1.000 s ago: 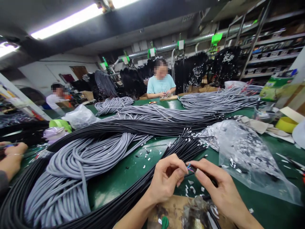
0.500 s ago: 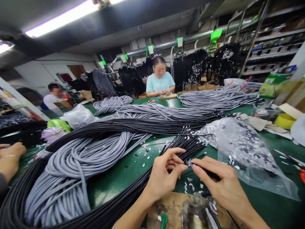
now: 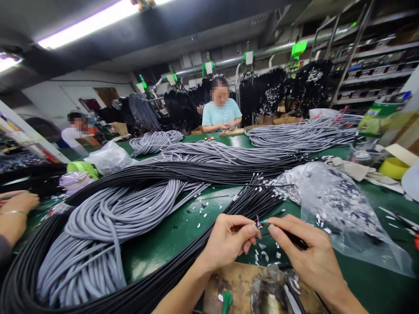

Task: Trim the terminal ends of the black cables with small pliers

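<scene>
My right hand (image 3: 309, 248) is closed around a black cable (image 3: 297, 240), thumb and forefinger near its stripped end. Thin coloured wires (image 3: 262, 221), purple and blue among them, stick out from that end. At the wires, my left hand (image 3: 227, 237) pinches with thumb and forefinger; its fingertips partly hide what is between them. Behind both hands lies a bundle of black cables (image 3: 253, 198) with pale ends. Below them is a stained wooden board (image 3: 234, 279) with a green-handled tool (image 3: 226, 301) and a tape-wrapped lump (image 3: 270, 290).
Coiled grey cables (image 3: 121, 218) and long black cables (image 3: 183, 172) cover the left and middle of the green table (image 3: 147, 259). A clear bag of scraps (image 3: 347, 205) lies right. A co-worker (image 3: 222, 113) sits opposite; another person's hand (image 3: 18, 211) is at far left.
My left thumb and forefinger have closed together at the wires, the raised forefinger coming down. A purple wire now points upward. My right hand keeps its grip on the cable.
</scene>
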`<state>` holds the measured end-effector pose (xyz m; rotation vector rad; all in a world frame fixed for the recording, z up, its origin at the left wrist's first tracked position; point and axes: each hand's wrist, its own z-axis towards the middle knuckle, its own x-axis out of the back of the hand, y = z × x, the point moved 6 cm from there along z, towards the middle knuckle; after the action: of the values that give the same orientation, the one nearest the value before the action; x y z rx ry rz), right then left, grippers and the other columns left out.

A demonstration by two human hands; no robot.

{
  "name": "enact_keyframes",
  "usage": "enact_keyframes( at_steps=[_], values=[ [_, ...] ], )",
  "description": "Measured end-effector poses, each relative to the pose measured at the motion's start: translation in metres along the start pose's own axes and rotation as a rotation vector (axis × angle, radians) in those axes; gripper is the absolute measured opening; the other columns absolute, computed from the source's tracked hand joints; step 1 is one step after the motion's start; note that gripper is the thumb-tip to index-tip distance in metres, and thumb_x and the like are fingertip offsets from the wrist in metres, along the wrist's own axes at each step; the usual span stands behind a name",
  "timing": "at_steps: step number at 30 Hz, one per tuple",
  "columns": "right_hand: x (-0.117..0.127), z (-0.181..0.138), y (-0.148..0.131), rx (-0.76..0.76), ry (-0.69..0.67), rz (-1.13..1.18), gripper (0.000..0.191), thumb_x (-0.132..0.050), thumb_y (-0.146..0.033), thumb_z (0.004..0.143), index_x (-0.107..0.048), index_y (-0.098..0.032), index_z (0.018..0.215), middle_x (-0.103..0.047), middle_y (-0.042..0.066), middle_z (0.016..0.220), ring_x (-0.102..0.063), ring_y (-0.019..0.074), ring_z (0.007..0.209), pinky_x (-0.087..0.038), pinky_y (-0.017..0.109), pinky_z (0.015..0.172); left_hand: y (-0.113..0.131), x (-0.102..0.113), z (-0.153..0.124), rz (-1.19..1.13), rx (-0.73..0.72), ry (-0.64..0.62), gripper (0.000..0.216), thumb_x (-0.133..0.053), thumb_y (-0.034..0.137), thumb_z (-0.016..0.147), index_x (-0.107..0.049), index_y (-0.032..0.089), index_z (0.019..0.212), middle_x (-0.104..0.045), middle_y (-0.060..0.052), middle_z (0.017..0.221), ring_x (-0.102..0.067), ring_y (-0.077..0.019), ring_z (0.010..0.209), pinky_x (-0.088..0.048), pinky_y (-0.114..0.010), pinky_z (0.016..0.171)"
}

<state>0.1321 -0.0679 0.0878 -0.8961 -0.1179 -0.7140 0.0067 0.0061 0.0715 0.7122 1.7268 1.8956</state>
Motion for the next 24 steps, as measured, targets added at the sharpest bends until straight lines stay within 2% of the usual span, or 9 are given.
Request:
enact_keyframes(
  at_steps=[5, 7, 11, 12, 14, 17, 19, 21, 24],
  values=[
    [0.000, -0.003, 0.003, -0.041, 0.018, 0.042, 0.008, -0.064, -0.025, 0.079, -0.065, -0.022, 0.086, -0.059, 0.001, 0.073, -0.057, 0.0122, 0.062, -0.045, 0.020, 0.051, -0.003, -0.004, -0.001, 0.026, 0.057, 0.036, 0.029, -0.069, 0.037, 0.067, -0.065, 0.008, 0.064, -0.052, 0.001, 0.049, -0.041, -0.0038, 0.037, -0.031, -0.016, 0.036],
    [0.002, -0.007, -0.001, 0.040, 0.072, -0.038, 0.005, -0.061, -0.018, 0.079, -0.064, -0.023, 0.079, -0.059, 0.001, 0.072, -0.056, 0.0125, 0.062, -0.044, 0.021, 0.052, -0.007, -0.006, -0.001, 0.045, 0.104, 0.053, 0.027, -0.074, 0.034, 0.061, -0.067, 0.008, 0.065, -0.053, 0.001, 0.048, -0.044, -0.0053, 0.037, -0.033, -0.017, 0.037],
    [0.003, -0.018, -0.011, 0.242, 0.149, -0.283, 0.023, -0.053, -0.006, 0.076, -0.063, -0.022, 0.090, -0.061, 0.004, 0.079, -0.058, 0.0144, 0.065, -0.044, 0.025, 0.058, -0.013, -0.004, 0.000, 0.055, 0.126, 0.112, 0.025, -0.077, 0.030, 0.056, -0.068, 0.010, 0.067, -0.055, 0.001, 0.048, -0.046, -0.0070, 0.038, -0.037, -0.018, 0.038],
    [0.001, -0.018, -0.008, 0.212, 0.123, -0.269, 0.020, -0.052, -0.008, 0.076, -0.062, -0.021, 0.089, -0.060, 0.005, 0.079, -0.057, 0.0149, 0.066, -0.043, 0.025, 0.057, -0.012, -0.002, 0.001, 0.069, 0.103, 0.124, 0.023, -0.077, 0.030, 0.057, -0.069, 0.010, 0.068, -0.057, 0.000, 0.049, -0.047, -0.0072, 0.039, -0.038, -0.018, 0.038],
    [-0.003, -0.014, 0.003, 0.037, 0.043, -0.124, 0.007, -0.052, -0.016, 0.080, -0.058, -0.019, 0.079, -0.056, 0.004, 0.074, -0.054, 0.0149, 0.065, -0.041, 0.025, 0.056, -0.009, 0.000, 0.002, 0.084, 0.050, 0.128, 0.021, -0.076, 0.029, 0.059, -0.070, 0.011, 0.067, -0.058, -0.001, 0.052, -0.048, -0.0072, 0.040, -0.038, -0.018, 0.039],
    [-0.018, -0.009, 0.018, -0.254, -0.130, 0.263, 0.021, -0.050, -0.033, 0.086, -0.050, -0.018, 0.070, -0.046, 0.001, 0.065, -0.045, 0.0117, 0.056, -0.036, 0.023, 0.050, -0.005, -0.002, 0.004, 0.007, 0.005, 0.069, 0.021, -0.078, 0.030, 0.056, -0.070, 0.012, 0.063, -0.058, 0.000, 0.055, -0.049, -0.0067, 0.042, -0.040, -0.018, 0.042],
    [-0.027, -0.008, 0.021, -0.352, -0.228, 0.459, 0.027, -0.046, -0.040, 0.088, -0.048, -0.018, 0.073, -0.038, -0.003, 0.060, -0.034, 0.0088, 0.048, -0.029, 0.022, 0.043, -0.004, -0.006, 0.005, -0.059, 0.001, 0.017, 0.022, -0.077, 0.031, 0.057, -0.069, 0.011, 0.063, -0.058, 0.000, 0.055, -0.049, -0.0070, 0.043, -0.041, -0.019, 0.043],
    [-0.027, -0.007, 0.021, -0.331, -0.233, 0.431, 0.025, -0.043, -0.039, 0.088, -0.047, -0.019, 0.074, -0.037, -0.003, 0.060, -0.031, 0.0091, 0.047, -0.028, 0.022, 0.042, -0.008, -0.009, 0.005, -0.053, 0.027, 0.009, 0.023, -0.075, 0.032, 0.061, -0.068, 0.010, 0.064, -0.056, 0.000, 0.053, -0.049, -0.0072, 0.042, -0.040, -0.019, 0.043],
    [-0.015, -0.004, 0.016, -0.158, -0.063, 0.071, 0.013, -0.048, -0.026, 0.084, -0.049, -0.019, 0.073, -0.045, 0.001, 0.069, -0.043, 0.0131, 0.060, -0.034, 0.024, 0.053, -0.012, -0.006, 0.004, 0.082, 0.048, 0.104, 0.023, -0.073, 0.032, 0.063, -0.067, 0.010, 0.065, -0.058, -0.001, 0.053, -0.047, -0.0072, 0.042, -0.037, -0.019, 0.042]
  ],
)
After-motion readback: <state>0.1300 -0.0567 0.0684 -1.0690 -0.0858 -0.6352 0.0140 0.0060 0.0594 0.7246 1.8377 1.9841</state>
